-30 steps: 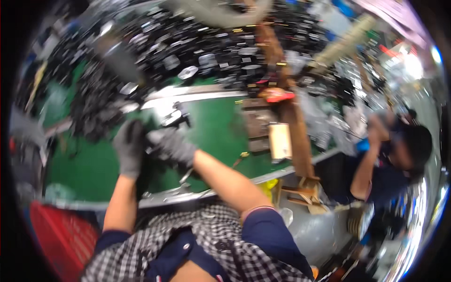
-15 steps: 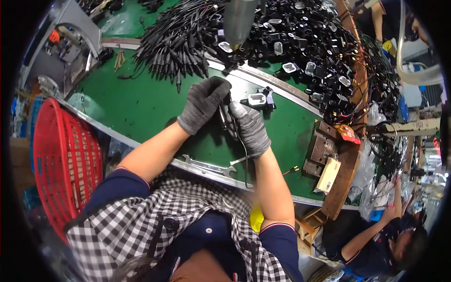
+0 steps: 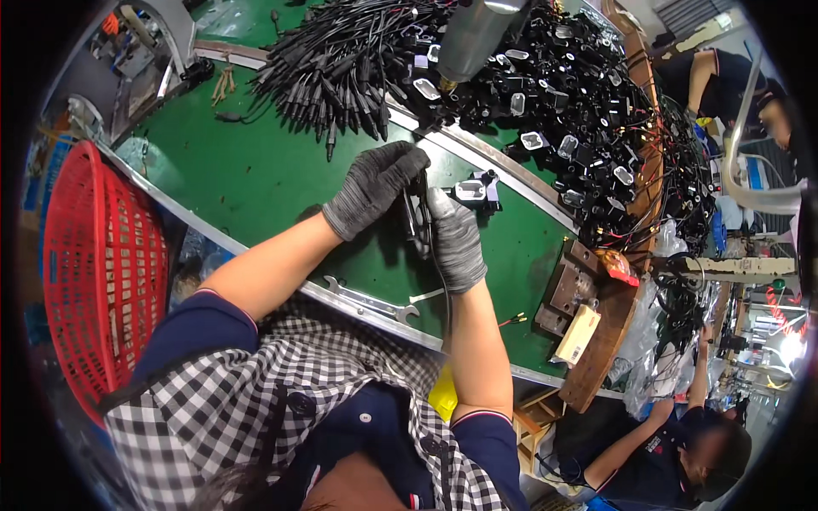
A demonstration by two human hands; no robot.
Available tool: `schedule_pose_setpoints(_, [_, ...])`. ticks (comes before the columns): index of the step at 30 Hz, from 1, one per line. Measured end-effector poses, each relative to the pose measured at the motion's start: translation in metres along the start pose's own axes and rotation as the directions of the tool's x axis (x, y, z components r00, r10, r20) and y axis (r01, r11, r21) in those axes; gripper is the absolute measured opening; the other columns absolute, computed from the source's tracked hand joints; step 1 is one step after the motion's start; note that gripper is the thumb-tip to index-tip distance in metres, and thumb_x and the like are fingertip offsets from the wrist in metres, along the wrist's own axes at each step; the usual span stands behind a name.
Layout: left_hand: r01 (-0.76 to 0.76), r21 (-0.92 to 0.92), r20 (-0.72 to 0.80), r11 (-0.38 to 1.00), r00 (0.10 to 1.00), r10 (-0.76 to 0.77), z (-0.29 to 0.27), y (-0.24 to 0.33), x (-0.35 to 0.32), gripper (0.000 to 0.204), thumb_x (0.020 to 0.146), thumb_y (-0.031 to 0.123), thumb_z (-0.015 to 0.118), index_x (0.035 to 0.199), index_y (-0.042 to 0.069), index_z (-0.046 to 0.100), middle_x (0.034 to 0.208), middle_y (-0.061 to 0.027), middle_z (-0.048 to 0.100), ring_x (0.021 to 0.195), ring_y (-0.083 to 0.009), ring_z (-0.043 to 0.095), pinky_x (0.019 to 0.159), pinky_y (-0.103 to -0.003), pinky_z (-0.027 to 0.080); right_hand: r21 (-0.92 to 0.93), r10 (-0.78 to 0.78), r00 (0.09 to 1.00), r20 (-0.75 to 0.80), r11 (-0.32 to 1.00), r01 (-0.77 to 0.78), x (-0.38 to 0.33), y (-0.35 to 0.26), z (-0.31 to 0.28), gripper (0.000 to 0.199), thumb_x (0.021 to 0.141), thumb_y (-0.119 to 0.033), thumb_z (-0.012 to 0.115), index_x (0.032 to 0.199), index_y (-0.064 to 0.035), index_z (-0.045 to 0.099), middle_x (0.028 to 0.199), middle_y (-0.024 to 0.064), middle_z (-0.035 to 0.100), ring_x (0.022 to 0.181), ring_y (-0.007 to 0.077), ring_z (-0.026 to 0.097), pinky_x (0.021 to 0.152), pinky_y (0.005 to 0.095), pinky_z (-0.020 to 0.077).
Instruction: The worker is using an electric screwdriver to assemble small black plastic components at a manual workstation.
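Note:
In grey knit gloves, both hands meet over the green worktop (image 3: 256,183). My left hand (image 3: 375,189) is closed, its fingertips pinching the upper end of a black cabled part (image 3: 416,223). From the other side, my right hand (image 3: 458,240) closes around the same part, thumb pointing up along it. A thin black cable (image 3: 448,311) trails down past my right wrist. The part's exact kind is hidden by the fingers. Just beyond my right hand lies a black housing with a clear oval window (image 3: 470,191).
Black cables (image 3: 328,81) and similar housings (image 3: 545,102) are heaped behind a metal rail (image 3: 511,186). A metal tool head (image 3: 477,38) hangs above. Wrenches (image 3: 371,302) lie at the near edge. Metal blocks (image 3: 562,294) stand right, a red basket (image 3: 102,272) left. A co-worker (image 3: 673,451) sits lower right.
The whole view has shifted and tilted slightly. Both hands remain together on the cabled part, and its lower end shows a little more between them.

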State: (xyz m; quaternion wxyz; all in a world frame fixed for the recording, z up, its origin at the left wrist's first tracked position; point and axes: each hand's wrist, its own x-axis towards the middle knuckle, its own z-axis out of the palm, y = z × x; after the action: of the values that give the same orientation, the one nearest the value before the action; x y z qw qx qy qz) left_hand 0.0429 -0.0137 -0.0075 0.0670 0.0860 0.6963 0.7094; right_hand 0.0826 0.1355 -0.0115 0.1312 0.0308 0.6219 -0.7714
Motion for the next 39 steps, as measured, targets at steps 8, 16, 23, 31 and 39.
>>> schedule_pose_setpoints(8, [-0.198,0.079,-0.036,0.977,0.979,0.201,0.012,0.007,-0.006,0.022,0.087,0.019,0.056,0.092,-0.002,0.058,0.080,-0.0050,0.062,0.078,-0.0090,0.053,0.070,-0.028,0.047,-0.468,-0.103,0.995,0.004,0.879,0.093,0.013,0.026,-0.022,0.029,0.084,-0.040,0.058,0.084,-0.0109,0.062,0.068,-0.0010,0.058,0.060,0.0101,0.054,0.055,0.0245,0.0416])
schedule_pose_setpoints(16, [-0.134,-0.064,-0.009,0.989,0.991,0.134,0.012,-0.017,0.011,0.044,0.082,0.043,0.059,0.100,0.003,0.058,0.090,-0.0139,0.062,0.082,-0.0193,0.059,0.075,-0.033,0.048,-0.696,-0.434,0.896,-0.097,0.673,0.251,0.003,0.014,-0.021,0.027,0.087,-0.031,0.054,0.094,-0.0061,0.061,0.074,0.0065,0.058,0.062,0.0172,0.054,0.056,0.0337,0.0435])
schedule_pose_setpoints(23, [-0.071,0.298,0.082,0.952,0.995,0.049,0.003,-0.025,0.007,0.036,0.087,0.041,0.050,0.093,0.006,0.060,0.076,-0.0161,0.061,0.071,-0.0280,0.061,0.067,-0.036,0.047,-0.795,-0.275,0.961,-0.027,0.588,0.146,0.000,-0.003,-0.007,0.025,0.089,-0.019,0.052,0.105,-0.0005,0.055,0.083,0.0139,0.061,0.072,0.0259,0.060,0.067,0.0343,0.0487])
schedule_pose_setpoints(31, [-0.279,0.271,-0.070,0.921,0.949,0.308,0.009,-0.016,0.002,0.042,0.088,0.043,0.044,0.077,0.004,0.055,0.062,-0.0204,0.055,0.062,-0.0396,0.055,0.058,-0.044,0.044,0.405,0.095,0.985,-0.145,0.914,-0.029,-0.010,-0.020,0.027,0.045,0.092,-0.038,0.046,0.098,0.0057,0.058,0.090,0.0085,0.060,0.079,0.0165,0.050,0.075,0.0324,0.0429])
schedule_pose_setpoints(39, [-0.168,0.678,0.082,0.715,0.985,0.155,0.010,0.004,-0.003,0.019,0.087,0.028,0.047,0.091,0.013,0.056,0.081,-0.0121,0.057,0.071,-0.0313,0.060,0.065,-0.042,0.049,-0.615,-0.393,0.914,-0.097,0.746,0.255,0.006,0.031,-0.028,0.042,0.090,-0.039,0.050,0.105,0.0002,0.056,0.094,0.0086,0.061,0.078,0.0178,0.055,0.074,0.0304,0.0453])
